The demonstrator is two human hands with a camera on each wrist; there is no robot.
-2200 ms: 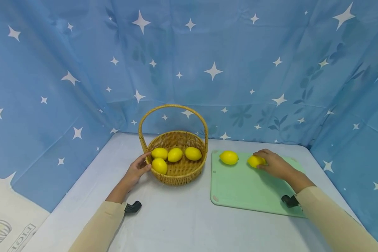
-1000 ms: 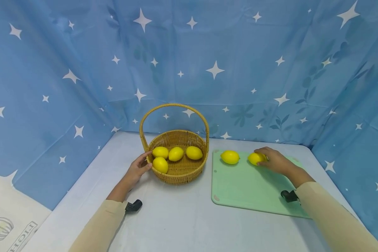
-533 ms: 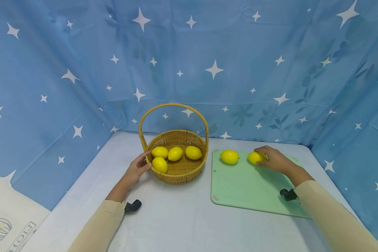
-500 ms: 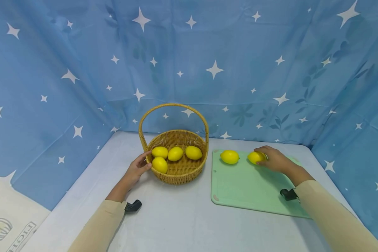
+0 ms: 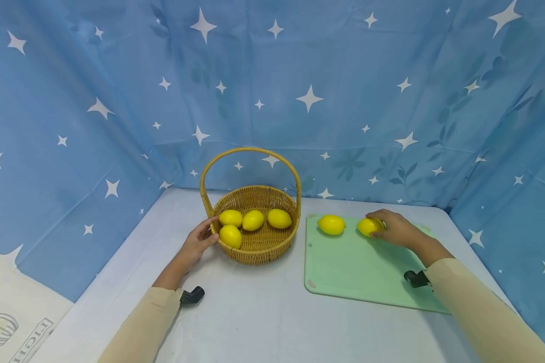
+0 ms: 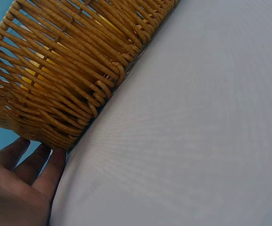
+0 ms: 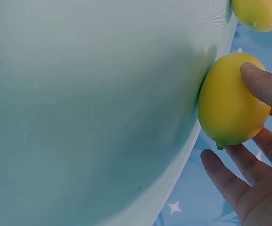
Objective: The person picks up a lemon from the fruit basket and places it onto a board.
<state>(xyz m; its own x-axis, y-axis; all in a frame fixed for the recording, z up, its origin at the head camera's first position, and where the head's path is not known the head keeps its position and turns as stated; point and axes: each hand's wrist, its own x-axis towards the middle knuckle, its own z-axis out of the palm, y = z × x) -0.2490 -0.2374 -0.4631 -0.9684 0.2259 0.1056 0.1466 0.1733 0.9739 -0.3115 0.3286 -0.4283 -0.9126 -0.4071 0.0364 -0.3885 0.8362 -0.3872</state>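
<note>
Wicker basket (image 5: 254, 256), head view: contains four lemons (image 5: 230, 237); two more are at the green board (image 5: 359, 269), beside it on the tabletop (image 5: 236, 322). Judged by this split, work appears partway: neither place holds all six. Count: six lemons, one basket, one board. Left wrist view: left grip (image 6: 18, 190) rests relaxed fingers against the basket wall. Right wrist view: right grip (image 7: 263, 188) pinches one lemon (image 7: 227, 101) on or just above the board.

Blue star-printed curtains (image 5: 345, 60) (with darker leaf sprigs (image 5: 404, 174)) hang behind and beside a white desk (image 5: 254, 317); pale printed fabric (image 5: 29, 302) shows at lower left. The light is soft.
</note>
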